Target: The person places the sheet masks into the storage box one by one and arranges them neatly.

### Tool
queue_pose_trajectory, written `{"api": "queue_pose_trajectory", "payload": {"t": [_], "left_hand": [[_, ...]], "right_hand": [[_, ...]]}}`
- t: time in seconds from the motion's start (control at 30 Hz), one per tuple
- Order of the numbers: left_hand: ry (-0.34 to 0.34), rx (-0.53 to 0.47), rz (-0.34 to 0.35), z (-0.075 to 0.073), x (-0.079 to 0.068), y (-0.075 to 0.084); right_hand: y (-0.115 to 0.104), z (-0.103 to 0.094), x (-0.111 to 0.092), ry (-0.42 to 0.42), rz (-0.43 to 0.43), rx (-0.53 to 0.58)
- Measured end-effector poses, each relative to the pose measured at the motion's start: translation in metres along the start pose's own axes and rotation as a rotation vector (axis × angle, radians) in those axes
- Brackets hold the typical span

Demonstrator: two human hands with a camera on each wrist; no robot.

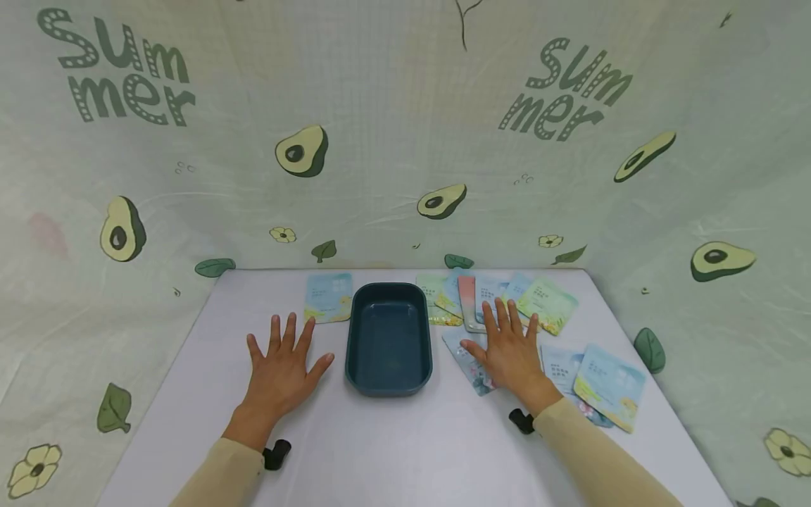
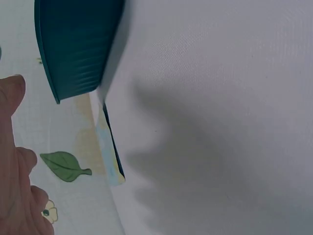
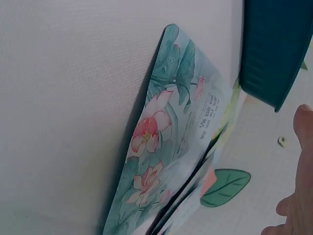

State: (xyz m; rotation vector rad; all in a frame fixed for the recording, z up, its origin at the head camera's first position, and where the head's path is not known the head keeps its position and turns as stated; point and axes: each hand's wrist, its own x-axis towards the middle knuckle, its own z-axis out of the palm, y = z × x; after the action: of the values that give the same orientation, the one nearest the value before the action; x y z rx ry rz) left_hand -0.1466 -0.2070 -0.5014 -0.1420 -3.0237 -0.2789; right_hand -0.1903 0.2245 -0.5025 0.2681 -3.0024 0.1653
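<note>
Both hands are spread palm down above the white table, holding nothing. My left hand (image 1: 282, 373) hovers left of a dark teal rectangular tub (image 1: 388, 389), fingers fanned out and a shadow under it in the left wrist view. Past its fingertips lies a flat blue packet (image 1: 328, 297). My right hand (image 1: 510, 352) is over the packets right of the tub, its fingers straight. Partly beneath it is a lotus-print packet (image 3: 154, 137), which shows pink flowers in the right wrist view. A pink-and-grey tube-shaped packet (image 1: 467, 299) and a green packet (image 1: 548, 304) lie by its fingertips.
More flat packets overlap at the right, among them a blue one (image 1: 610, 386) near the table's right edge. A yellow-green packet (image 1: 437, 289) lies just right of the tub. Avocado-print cloth (image 1: 380, 225) hangs behind and beside the white table (image 1: 380, 458).
</note>
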Motion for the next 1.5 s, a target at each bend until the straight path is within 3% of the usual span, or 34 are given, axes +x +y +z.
{"api": "queue_pose_trajectory", "payload": {"t": [0.3,0.43,0.67,0.9,1.2,1.5], "left_hand": [[0.006,-0.013,0.015,-0.003,0.004,0.002],[-0.024,-0.017,0.011,-0.002,0.008,0.008],[-0.055,-0.063,0.076,0.007,0.024,0.027],[-0.106,-0.11,0.174,0.018,0.034,0.038],[-0.148,-0.121,0.185,0.022,0.027,0.048],[-0.119,-0.078,0.197,0.022,0.012,0.056]], "right_hand": [[-0.008,0.0,0.004,0.003,-0.007,0.033],[-0.018,0.002,0.008,-0.005,-0.02,0.047],[-0.057,0.004,0.017,0.014,-0.104,0.107],[-0.093,0.009,0.016,-0.054,-0.215,0.17],[-0.097,0.012,0.003,-0.135,-0.232,0.168],[-0.097,0.01,-0.019,-0.064,-0.243,0.114]]}}
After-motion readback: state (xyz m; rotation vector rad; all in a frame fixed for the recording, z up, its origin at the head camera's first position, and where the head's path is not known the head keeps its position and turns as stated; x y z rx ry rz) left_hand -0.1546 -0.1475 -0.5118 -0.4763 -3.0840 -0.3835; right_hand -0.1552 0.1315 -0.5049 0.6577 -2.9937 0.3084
